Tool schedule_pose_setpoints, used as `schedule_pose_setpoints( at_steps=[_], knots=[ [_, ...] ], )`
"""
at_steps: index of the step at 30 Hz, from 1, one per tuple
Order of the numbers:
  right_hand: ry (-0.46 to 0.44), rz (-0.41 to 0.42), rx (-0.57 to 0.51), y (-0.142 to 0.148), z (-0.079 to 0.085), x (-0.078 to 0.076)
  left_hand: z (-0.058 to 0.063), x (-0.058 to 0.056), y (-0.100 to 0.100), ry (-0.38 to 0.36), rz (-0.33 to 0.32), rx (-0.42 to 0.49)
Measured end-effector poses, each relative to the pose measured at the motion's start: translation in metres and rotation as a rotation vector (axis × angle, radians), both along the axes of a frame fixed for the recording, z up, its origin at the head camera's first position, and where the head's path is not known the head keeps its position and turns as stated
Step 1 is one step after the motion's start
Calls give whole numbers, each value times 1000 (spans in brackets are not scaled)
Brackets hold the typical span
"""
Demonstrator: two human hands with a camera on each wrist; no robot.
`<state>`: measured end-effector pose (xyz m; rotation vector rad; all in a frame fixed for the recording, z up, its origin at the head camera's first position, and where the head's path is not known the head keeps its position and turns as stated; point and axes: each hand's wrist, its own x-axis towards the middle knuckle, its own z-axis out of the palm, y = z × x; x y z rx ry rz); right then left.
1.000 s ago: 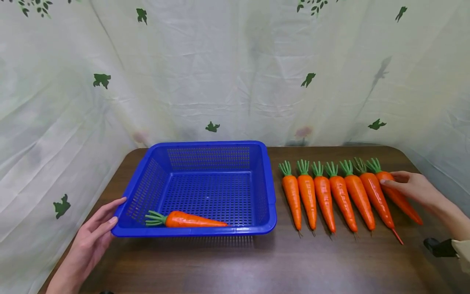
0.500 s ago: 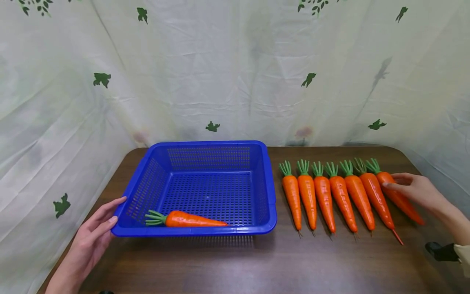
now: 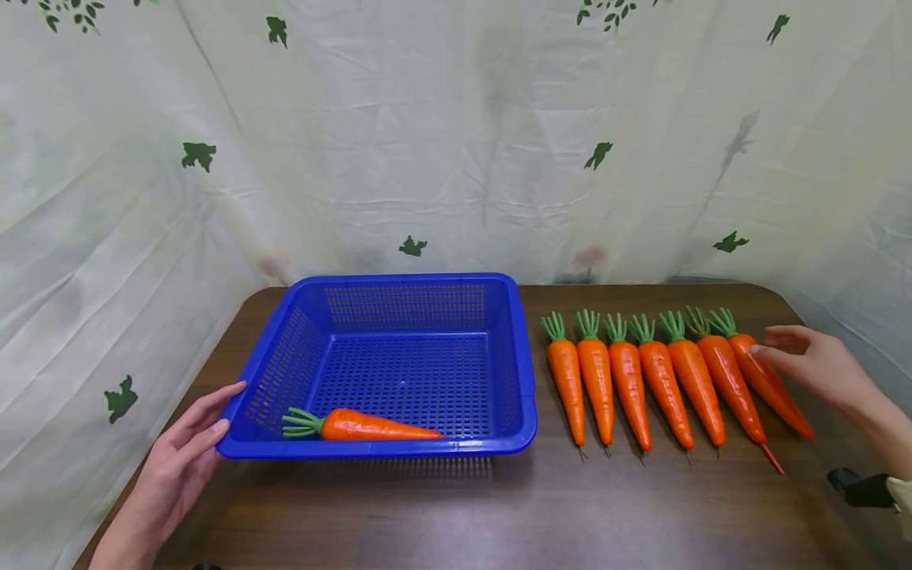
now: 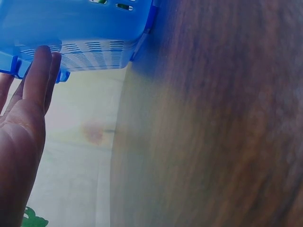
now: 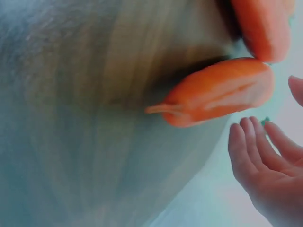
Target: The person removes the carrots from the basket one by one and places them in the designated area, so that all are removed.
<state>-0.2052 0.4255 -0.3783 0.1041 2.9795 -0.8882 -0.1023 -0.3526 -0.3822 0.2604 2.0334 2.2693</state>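
In the head view my left hand (image 3: 174,467) touches the near left corner of a blue plastic basket (image 3: 526,380), its fingers fairly straight against the rim. The left wrist view shows those fingers (image 4: 38,75) lying along the basket's side. One carrot (image 3: 370,426) with a green top lies inside along the near wall. Several more carrots stand in a row to the right, tops pointing away. My right hand (image 3: 819,364) hovers beside the rightmost carrot (image 3: 773,388), fingers loosely bent. The right wrist view shows a gap between that carrot and the fingers (image 5: 251,146).
Both the basket and the row of carrots rest on a dark wooden table (image 3: 499,514). A pale curtain (image 3: 427,158) with green leaf and bird shapes hangs around the back and sides. A black wrist strap (image 3: 862,487) shows at the right sleeve.
The rightmost carrot has shifted slightly and now lies still in line with the others. My right hand has let go of it and moved a little right. The left hand and basket are unmoved.
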Motion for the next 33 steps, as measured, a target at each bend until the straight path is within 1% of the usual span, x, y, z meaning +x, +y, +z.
schedule_pose_setpoints(
  at_steps=[2,5,10,14,17,21,27,29,33],
  knots=[
    [49,-12,0,-4,3,1,0,0,0,4,-1,-3],
    [99,-20,2,-13,9,4,1,0,0,13,-6,1],
    [140,-23,-1,-34,19,8,1,-1,1,35,-28,27],
    [148,7,-34,-49,26,9,1,0,2,34,-24,22],
    [157,43,-64,-58,31,10,2,1,2,16,-3,-10],
    [168,84,-125,-70,37,11,2,1,2,2,6,-24],
    [107,163,-223,-93,45,11,2,1,1,7,1,-27],
    [89,171,-244,-101,47,11,3,2,1,9,-1,-29],
    [102,232,-268,-117,52,10,3,2,2,7,-2,-34]
  ],
)
